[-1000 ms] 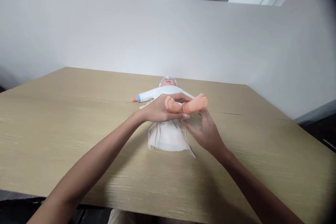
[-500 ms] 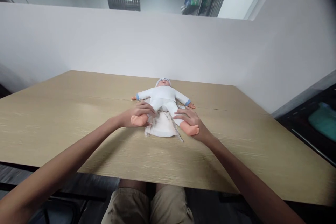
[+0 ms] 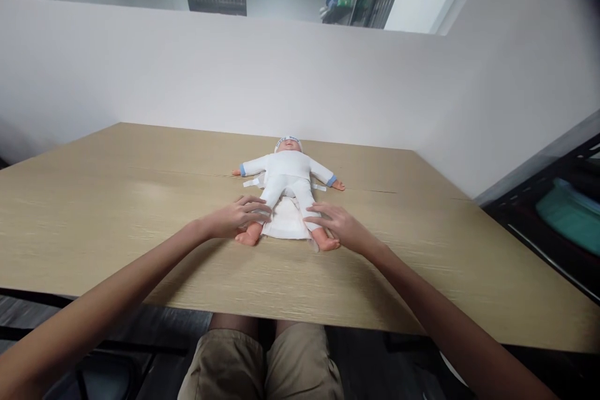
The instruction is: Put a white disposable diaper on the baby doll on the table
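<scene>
Lying face-up, doll [image 3: 287, 176] head away, left hand [image 3: 234, 219], right hand [image 3: 340, 227] flat, ungripping on legs.

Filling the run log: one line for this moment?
left hand: on doll leg | right hand: on other leg | diaper: under doll

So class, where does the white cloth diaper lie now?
In the head view, the white cloth diaper lies mid-table under the white-suited baby doll's legs.
</scene>
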Demonstrator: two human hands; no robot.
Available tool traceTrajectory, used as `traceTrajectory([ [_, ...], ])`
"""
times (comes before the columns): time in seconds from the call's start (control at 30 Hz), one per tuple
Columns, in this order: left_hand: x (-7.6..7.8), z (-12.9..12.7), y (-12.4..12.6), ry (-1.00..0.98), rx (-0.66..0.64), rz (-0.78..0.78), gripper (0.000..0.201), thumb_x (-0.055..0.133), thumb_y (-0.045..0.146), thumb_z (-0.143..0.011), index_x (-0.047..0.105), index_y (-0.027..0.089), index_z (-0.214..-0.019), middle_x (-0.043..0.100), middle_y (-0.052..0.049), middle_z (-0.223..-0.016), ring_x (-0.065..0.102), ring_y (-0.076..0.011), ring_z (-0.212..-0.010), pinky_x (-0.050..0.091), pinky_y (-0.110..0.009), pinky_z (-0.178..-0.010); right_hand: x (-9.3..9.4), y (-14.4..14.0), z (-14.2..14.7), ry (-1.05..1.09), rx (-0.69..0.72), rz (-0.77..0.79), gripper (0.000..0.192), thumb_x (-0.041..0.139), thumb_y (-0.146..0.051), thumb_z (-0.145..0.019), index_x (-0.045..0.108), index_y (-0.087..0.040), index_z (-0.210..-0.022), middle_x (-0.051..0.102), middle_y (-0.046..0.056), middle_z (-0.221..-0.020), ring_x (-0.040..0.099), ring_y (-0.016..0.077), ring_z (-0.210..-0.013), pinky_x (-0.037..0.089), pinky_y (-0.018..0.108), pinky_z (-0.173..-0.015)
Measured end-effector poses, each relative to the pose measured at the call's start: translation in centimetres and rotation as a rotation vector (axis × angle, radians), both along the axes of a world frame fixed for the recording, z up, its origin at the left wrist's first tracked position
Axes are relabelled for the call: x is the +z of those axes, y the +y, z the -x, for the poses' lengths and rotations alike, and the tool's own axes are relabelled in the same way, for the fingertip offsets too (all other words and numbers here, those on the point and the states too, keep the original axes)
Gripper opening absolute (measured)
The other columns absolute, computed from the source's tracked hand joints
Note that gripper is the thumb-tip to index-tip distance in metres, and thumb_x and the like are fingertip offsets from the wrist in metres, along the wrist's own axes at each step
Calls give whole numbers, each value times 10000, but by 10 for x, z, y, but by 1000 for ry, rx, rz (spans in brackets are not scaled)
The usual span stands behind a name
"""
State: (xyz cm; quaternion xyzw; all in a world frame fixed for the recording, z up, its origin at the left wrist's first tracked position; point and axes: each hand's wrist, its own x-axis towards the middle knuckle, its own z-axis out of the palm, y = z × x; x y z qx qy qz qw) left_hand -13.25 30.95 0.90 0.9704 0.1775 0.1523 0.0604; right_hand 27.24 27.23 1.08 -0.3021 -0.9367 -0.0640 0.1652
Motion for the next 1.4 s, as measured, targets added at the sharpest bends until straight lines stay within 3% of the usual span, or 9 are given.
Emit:
traceTrajectory([
  [0.27,17,-9,-11,-39,43,186,543,480,46,-977,670,294,-1422,631,-72,-1544,482,-308,-1468,458,-507,-1183,20,-9,4,37,-29,140,482,584,-162,-1020,682,-331,-1461,667,68,-1538,599,278,-1443,455,578,-1242],
  [0.37,21,-22,-25,-45,167,210,374,538,250,-1046,654,266,-1401,648,-83,-1480,513,-331,-1387,451,-512,-1177,14,-28,23,12,-127,77,559,638,-413,-1046,568,-278,-1584,639,124,-1547,519,326,-1508,352,635,-1300],
  [0.43,16,-33,-35,-41,261,165,466,665,472,-1000,624,249,-1407,630,-106,-1470,511,-372,-1352,442,-550,-1167,6,-40,37,4,-197,42,705,704,-530,-997,528,-243,-1616,593,153,-1587,461,359,-1546,338,626,-1308],
  [0.53,2,-46,-44,-38,374,90,589,748,564,-921,600,220,-1376,590,-139,-1487,486,-407,-1343,434,-583,-1148,-5,-51,54,10,-315,-5,615,689,-424,-1021,565,-212,-1584,596,165,-1579,458,368,-1535,373,587,-1287],
  [0.77,1,-54,-42,-125,484,90,156,558,251,-1019,643,233,-1149,699,-98,-1288,540,-344,-1223,451,-533,-1076,-7,-41,63,75,-395,-20,424,550,-107,-1016,697,-217,-1397,712,135,-1388,582,329,-1353,434,509,-1182],
  [0.93,29,-57,-7,-302,523,249,181,526,304,-1028,681,250,-1103,748,-60,-1029,633,-306,-1019,496,-453,-929,16,-6,53,239,-403,162,289,449,-214,-1065,736,-217,-1099,752,107,-1016,665,283,-942,512,394,-862],
  [1.13,62,-69,68,-433,513,291,265,534,406,-1012,714,218,-1062,719,-72,-1095,618,-305,-1098,459,-457,-1045,47,68,46,522,-360,219,336,480,-375,-1063,768,-210,-1116,725,117,-1201,663,294,-1105,497,407,-1008],
  [1.23,63,-75,111,-509,532,499,316,571,480,-1003,697,202,-1084,704,-56,-1080,626,-281,-1058,470,-420,-1008,48,112,46,625,-437,374,375,529,-482,-1036,783,-215,-1108,765,87,-1148,667,283,-1051,504,391,-993],
  [1.4,42,-83,167,-613,500,867,456,663,589,-925,689,162,-1082,726,-68,-1052,640,-273,-1034,490,-393,-972,29,180,50,720,-507,595,406,544,-500,-986,795,-192,-1069,820,54,-1088,696,259,-1013,542,395,-986],
])
